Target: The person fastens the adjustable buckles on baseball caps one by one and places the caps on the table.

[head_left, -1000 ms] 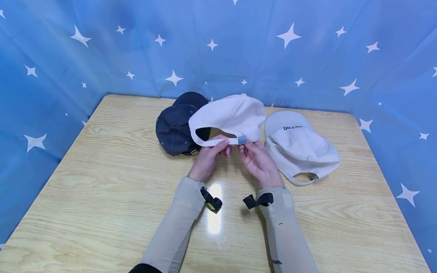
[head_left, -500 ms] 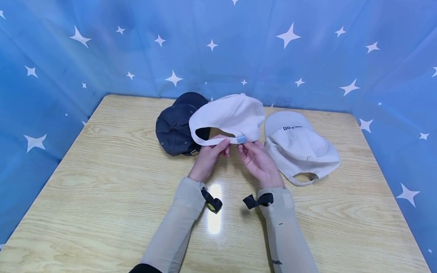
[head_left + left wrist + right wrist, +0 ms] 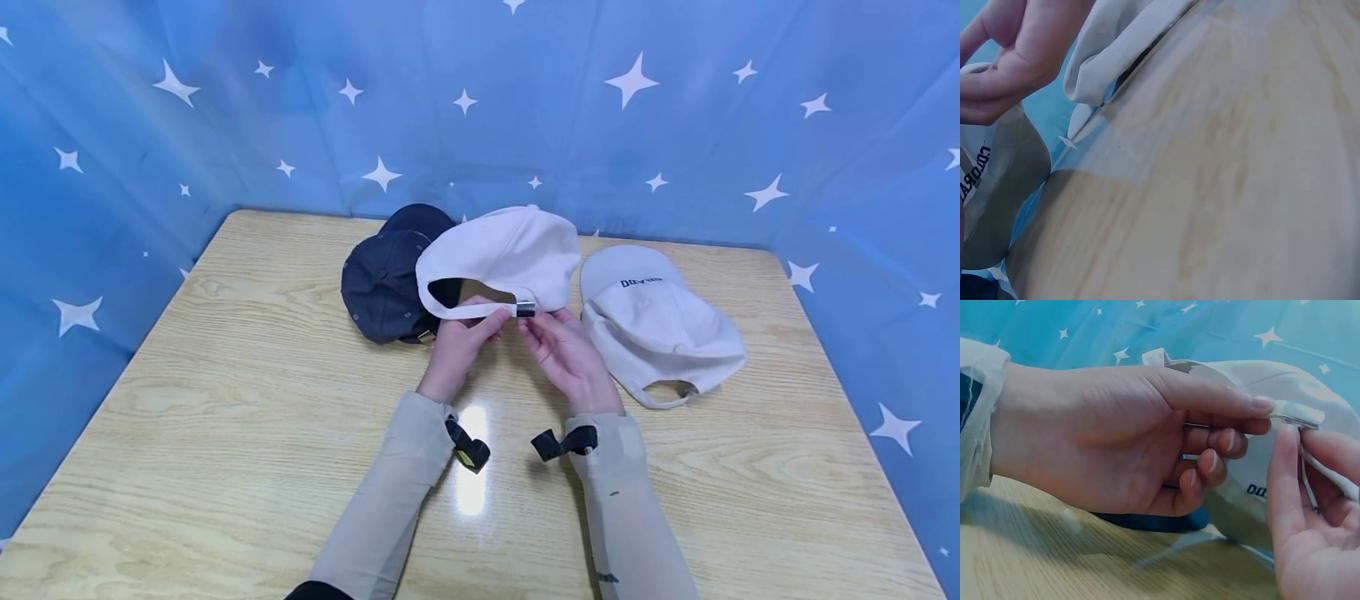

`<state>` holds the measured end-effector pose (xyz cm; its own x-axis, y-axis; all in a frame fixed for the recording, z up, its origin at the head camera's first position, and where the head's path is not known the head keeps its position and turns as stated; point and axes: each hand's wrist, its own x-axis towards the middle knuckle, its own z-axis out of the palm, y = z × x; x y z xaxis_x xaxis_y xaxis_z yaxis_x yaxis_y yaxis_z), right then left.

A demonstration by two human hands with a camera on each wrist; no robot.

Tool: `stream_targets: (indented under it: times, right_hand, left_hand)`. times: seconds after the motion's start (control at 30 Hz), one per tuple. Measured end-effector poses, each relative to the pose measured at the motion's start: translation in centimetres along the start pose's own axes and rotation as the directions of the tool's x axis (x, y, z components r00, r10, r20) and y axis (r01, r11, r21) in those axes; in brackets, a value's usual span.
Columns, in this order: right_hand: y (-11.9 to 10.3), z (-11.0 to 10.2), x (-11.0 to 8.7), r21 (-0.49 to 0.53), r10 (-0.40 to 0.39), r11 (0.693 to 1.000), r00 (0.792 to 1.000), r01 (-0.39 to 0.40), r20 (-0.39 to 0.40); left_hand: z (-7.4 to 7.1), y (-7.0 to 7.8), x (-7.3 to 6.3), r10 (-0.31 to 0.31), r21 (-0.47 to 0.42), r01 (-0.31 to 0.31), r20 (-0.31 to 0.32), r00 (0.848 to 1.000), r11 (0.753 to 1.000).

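Observation:
Both hands hold up a white baseball cap, its back opening facing me. With thumb and fingers, my left hand pinches the adjustment strap. My right hand pinches beside the strap's metal buckle. The right wrist view shows the left hand coming from the left, its thumb on the strap near the buckle, and the right hand at the lower right with fingertips just under it. In the left wrist view, dark lettering shows on the cap; part of a hand covers its top.
A navy cap lies behind and left of the held cap, partly covered by it. To the right rests an off-white cap with dark lettering on its brim. The wooden table ends at a blue star-patterned curtain.
The cap's buckle and strap end have tilted a little, so the buckle looks dark instead of pale. Both hands stay nearly in place, the left thumb slightly nearer the buckle.

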<state>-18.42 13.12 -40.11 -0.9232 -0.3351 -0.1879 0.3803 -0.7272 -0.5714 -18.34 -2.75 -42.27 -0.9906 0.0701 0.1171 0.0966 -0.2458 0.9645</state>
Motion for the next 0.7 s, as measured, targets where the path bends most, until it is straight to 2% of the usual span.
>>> stream_targets:
  times: [0.13,0.4,0.7]
  right_hand:
    - [0.15,0.09,0.02,-0.033,-0.006,0.999,1.000,0.007,0.018]
    - [0.49,0.13,0.07,-0.088,-0.034,0.995,0.999,0.036,0.027]
    - [0.38,-0.09,0.07,-0.164,-0.038,0.985,0.997,0.049,0.070]
  left_hand:
    - [0.06,-0.03,0.04,0.023,-0.013,-0.023,-0.015,1.000,1.000]
    - [0.08,-0.29,0.00,0.043,-0.037,-0.041,0.048,0.998,0.998]
    - [-0.06,0.27,-0.09,-0.030,-0.061,0.037,0.109,0.994,0.997]
